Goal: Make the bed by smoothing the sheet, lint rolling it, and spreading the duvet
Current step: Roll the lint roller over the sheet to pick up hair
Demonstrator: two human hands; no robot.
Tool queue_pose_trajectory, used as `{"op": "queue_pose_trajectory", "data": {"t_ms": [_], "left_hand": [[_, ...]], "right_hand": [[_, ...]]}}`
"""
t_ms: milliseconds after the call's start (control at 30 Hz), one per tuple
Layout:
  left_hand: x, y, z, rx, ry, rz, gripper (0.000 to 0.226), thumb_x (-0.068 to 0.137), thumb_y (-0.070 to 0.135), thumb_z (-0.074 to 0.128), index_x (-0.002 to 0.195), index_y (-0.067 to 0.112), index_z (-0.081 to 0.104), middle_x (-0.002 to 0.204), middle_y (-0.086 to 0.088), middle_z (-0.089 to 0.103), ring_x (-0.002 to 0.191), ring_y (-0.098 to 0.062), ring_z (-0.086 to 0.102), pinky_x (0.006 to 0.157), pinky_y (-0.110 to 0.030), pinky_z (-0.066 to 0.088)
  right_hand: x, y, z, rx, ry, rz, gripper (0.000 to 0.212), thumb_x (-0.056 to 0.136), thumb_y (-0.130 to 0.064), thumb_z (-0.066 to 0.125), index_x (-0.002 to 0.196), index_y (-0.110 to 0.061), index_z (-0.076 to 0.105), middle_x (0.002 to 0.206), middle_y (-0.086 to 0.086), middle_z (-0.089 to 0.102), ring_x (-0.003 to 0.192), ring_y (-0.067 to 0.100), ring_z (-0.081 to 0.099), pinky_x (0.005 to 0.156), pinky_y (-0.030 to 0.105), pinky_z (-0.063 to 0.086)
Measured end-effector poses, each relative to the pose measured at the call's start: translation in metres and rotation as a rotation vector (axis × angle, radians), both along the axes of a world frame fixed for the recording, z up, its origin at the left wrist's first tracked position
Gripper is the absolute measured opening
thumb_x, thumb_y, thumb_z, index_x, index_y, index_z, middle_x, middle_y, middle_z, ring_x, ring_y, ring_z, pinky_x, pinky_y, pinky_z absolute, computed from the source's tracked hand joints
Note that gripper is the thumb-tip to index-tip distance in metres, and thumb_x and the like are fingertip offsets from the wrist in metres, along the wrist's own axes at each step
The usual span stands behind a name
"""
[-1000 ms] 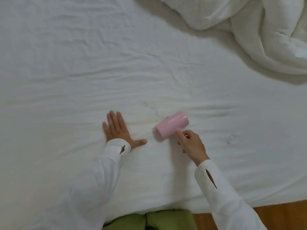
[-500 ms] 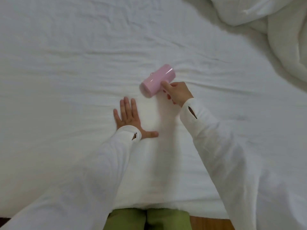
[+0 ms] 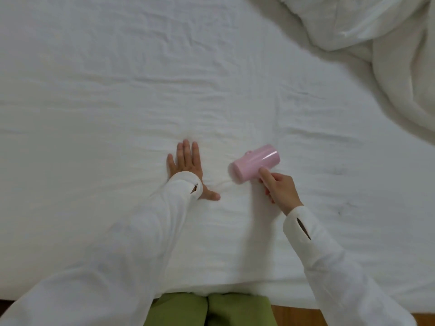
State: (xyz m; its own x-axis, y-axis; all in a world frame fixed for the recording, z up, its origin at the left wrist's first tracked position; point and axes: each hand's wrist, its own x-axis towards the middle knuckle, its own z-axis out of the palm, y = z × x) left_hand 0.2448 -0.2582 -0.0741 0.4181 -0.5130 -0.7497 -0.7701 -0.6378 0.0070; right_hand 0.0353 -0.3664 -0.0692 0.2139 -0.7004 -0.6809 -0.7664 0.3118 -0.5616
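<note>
Two hands work: left hand [image 3: 186, 164] pressed flat and open on the sheet [image 3: 117, 102]; right hand [image 3: 280, 189] closed around the pink lint roller [image 3: 255, 164]. Keep sheet taut; roll in overlapping strokes.

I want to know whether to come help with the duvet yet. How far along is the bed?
Not yet. The sheet lies spread flat, though light creases remain. Lint rolling is in hand: the right hand grips the pink lint roller on the sheet while the left hand presses flat beside it. The duvet is bunched at the far right corner, not spread.
</note>
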Motion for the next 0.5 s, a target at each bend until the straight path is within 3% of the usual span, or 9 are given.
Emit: {"op": "queue_pose_trajectory", "data": {"t_ms": [133,267,333,500], "left_hand": [[0.000,0.000,-0.006,0.003,0.006,-0.004,0.166,0.035,0.087,0.065,0.131,0.008,-0.045,0.144,-0.014,-0.044,0.134,-0.030,-0.040,0.110,-0.056,-0.013],[0.001,0.000,-0.016,0.004,0.002,-0.014,0.165,0.035,0.090,0.061,0.129,0.008,-0.047,0.140,-0.014,-0.049,0.131,-0.031,-0.044,0.108,-0.056,-0.016],[0.001,0.000,-0.020,-0.001,0.002,-0.012,0.165,0.035,0.090,0.061,0.128,0.008,-0.048,0.139,-0.014,-0.049,0.130,-0.030,-0.044,0.108,-0.056,-0.017],[0.002,0.000,-0.018,0.007,0.013,-0.013,0.164,0.036,0.089,0.062,0.126,0.008,-0.049,0.139,-0.015,-0.050,0.130,-0.031,-0.044,0.107,-0.056,-0.018]], "right_hand": [[0.060,-0.032,-0.008,-0.072,-0.017,0.087,0.049,0.086,-0.059,0.053,0.064,-0.016,0.065,0.051,-0.008,0.059,0.056,0.017,0.054,0.070,0.039,0.047],[0.137,-0.065,-0.008,-0.167,0.002,0.195,0.052,0.087,-0.062,0.044,0.064,-0.019,0.061,0.078,0.005,0.069,0.077,0.027,0.062,0.078,0.038,0.048],[0.161,-0.072,-0.008,-0.195,0.025,0.221,0.052,0.087,-0.062,0.039,0.064,-0.019,0.057,0.079,0.005,0.067,0.078,0.027,0.061,0.074,0.035,0.046],[0.127,-0.045,-0.008,-0.192,0.146,0.193,0.055,0.086,-0.068,0.035,0.060,-0.022,0.051,0.080,0.005,0.063,0.079,0.029,0.057,0.072,0.038,0.043]]}}
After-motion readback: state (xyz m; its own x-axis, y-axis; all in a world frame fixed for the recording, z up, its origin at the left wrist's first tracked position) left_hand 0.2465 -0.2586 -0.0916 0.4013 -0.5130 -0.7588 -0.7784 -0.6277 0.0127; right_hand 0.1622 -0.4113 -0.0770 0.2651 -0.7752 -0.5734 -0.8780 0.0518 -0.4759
